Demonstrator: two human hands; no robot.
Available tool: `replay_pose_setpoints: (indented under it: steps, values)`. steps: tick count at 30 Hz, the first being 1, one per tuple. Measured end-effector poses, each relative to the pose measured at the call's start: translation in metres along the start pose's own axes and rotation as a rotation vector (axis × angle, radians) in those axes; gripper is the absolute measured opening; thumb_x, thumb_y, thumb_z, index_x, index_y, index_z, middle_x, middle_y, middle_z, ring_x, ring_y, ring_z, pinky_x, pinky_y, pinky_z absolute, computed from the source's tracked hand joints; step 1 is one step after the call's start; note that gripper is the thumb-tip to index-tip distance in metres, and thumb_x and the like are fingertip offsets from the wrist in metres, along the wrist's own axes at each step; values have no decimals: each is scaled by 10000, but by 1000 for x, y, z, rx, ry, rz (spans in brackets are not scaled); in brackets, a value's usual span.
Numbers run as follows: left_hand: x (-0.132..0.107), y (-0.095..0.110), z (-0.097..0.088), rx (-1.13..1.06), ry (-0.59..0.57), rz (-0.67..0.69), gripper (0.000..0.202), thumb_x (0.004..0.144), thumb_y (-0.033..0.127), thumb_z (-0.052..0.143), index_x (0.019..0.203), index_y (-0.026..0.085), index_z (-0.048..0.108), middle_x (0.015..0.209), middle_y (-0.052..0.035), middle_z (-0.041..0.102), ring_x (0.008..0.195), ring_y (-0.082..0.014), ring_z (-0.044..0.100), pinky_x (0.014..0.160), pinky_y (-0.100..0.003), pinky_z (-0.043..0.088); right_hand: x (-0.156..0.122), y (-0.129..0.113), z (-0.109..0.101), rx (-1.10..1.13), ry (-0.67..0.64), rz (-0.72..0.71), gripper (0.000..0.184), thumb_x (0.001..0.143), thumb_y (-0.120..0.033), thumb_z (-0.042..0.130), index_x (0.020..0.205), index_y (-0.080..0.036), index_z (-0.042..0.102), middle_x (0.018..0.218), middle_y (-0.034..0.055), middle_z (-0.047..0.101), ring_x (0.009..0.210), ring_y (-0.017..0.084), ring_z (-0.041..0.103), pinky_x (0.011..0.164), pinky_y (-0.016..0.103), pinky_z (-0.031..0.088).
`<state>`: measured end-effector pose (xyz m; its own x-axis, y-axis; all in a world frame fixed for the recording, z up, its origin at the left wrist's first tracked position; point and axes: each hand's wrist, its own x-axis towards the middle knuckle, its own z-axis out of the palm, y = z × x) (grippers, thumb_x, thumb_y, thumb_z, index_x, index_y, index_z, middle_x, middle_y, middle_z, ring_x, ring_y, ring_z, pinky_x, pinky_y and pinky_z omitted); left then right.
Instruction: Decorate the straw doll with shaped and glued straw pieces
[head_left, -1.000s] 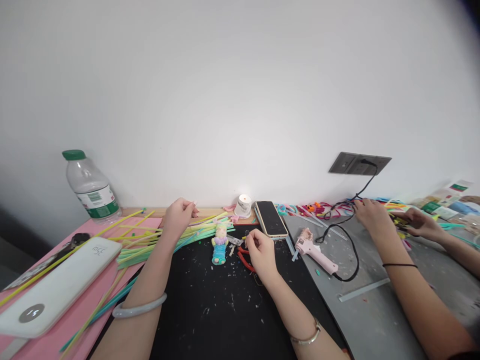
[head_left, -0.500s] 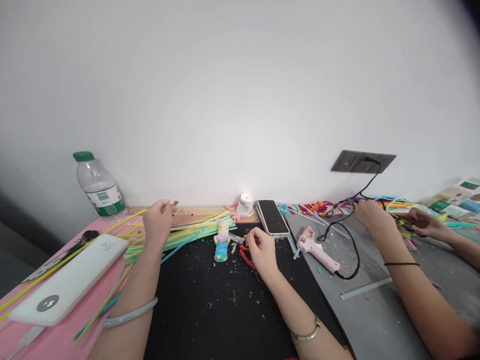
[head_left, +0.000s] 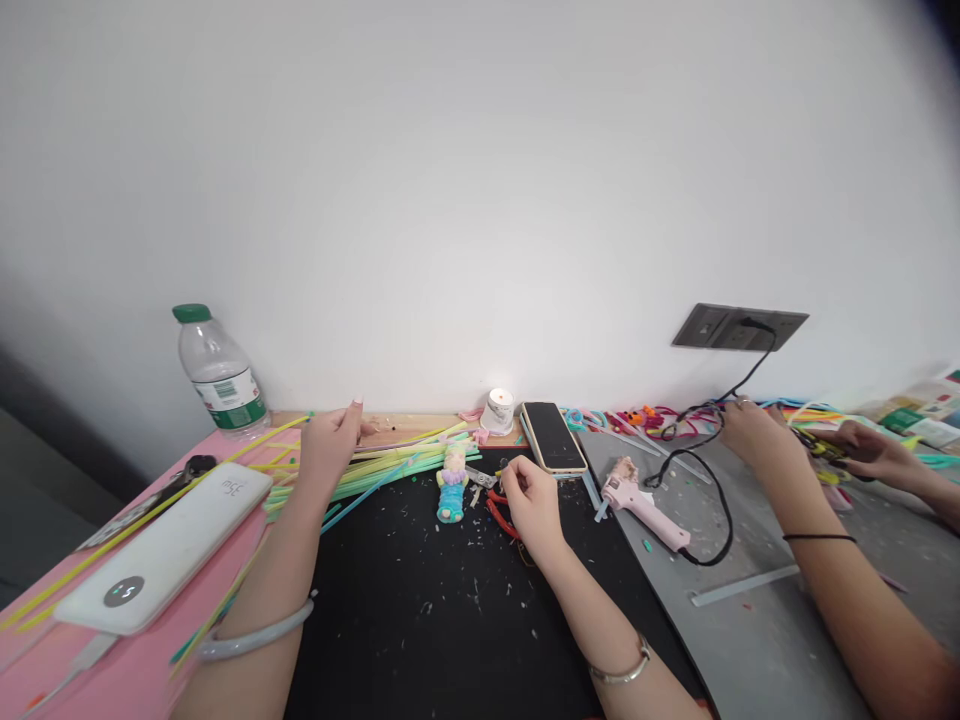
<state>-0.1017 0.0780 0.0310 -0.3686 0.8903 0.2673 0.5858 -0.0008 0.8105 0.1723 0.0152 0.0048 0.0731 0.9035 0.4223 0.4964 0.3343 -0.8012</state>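
Note:
My left hand (head_left: 330,446) is raised above the left end of a bundle of pale green and yellow pipe cleaners (head_left: 375,470). Its thumb points up, apart from the half-curled fingers, and nothing shows in it. My right hand (head_left: 534,500) is pinched closed over the black mat, beside red-handled pliers (head_left: 501,515). Whatever sits between its fingertips is too small to make out. Left of that hand lies a small doll (head_left: 451,490) with a blue lower body and a purple collar. A clear strip (head_left: 480,478) lies between doll and hand.
A white cup (head_left: 500,410) and a phone (head_left: 553,437) stand near the wall. To the right are a pink glue gun (head_left: 645,510) with a black cord and a co-worker's hands (head_left: 761,440). A bottle (head_left: 225,385) and a white power bank (head_left: 165,550) are at left.
My left thumb has lifted away from the fingers, which were pinched before. My right hand keeps its pinch. The whole view has shifted slightly, so things appear further right.

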Motion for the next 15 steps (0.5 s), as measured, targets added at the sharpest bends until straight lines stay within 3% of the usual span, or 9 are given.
replay_pose_setpoints:
  steps: [2,5,7,9,10,11,13,15]
  values:
    - [2,-2,4,-26,-49,20,431,824,446,363,632,183,646,757,-86,726,711,-235,665,684,-338,500,0,-1,0,3,0,3,275,850,-260,434,586,-191,403,530,-48,391,506,100,375,502,229,284]
    - [5,-2,9,-51,-107,82,390,813,365,383,985,159,665,1027,-104,713,888,-238,672,808,-357,505,0,0,0,-1,3,-2,278,852,-262,435,584,-193,404,525,-49,379,506,101,363,498,229,280]
    - [5,1,11,-23,-107,127,416,763,318,459,1121,180,620,1163,-92,664,1013,-242,638,880,-360,482,0,0,0,-5,3,-8,282,856,-267,433,585,-193,408,525,-48,381,507,103,364,496,230,281]
    - [4,6,12,24,-99,165,353,714,313,531,1018,199,670,1188,-81,652,1059,-258,614,902,-359,469,0,1,0,-5,3,-11,284,859,-272,431,586,-194,411,526,-45,389,510,106,371,495,229,287]
    - [2,9,13,45,-99,180,266,704,330,552,883,201,700,1161,-79,665,1042,-265,618,899,-359,466,0,1,0,-4,3,-12,285,859,-273,432,586,-194,412,526,-43,392,510,106,374,494,228,289]
    - [1,12,14,58,-104,187,207,707,356,560,724,202,698,1095,-79,692,992,-268,636,880,-358,470,0,1,0,-2,3,-12,285,860,-274,432,586,-194,413,527,-42,395,511,107,376,492,227,291]
    - [-2,18,18,75,-131,191,319,742,409,531,513,208,627,882,-73,733,849,-259,663,806,-359,482,0,2,0,-1,2,-12,284,859,-274,433,587,-195,415,526,-42,396,510,107,376,489,226,292]
    - [-5,21,23,88,-170,187,338,754,412,522,494,219,621,705,-53,718,738,-245,659,723,-341,479,0,2,0,-6,4,-13,282,858,-272,435,588,-194,417,526,-42,394,509,107,375,488,227,290]
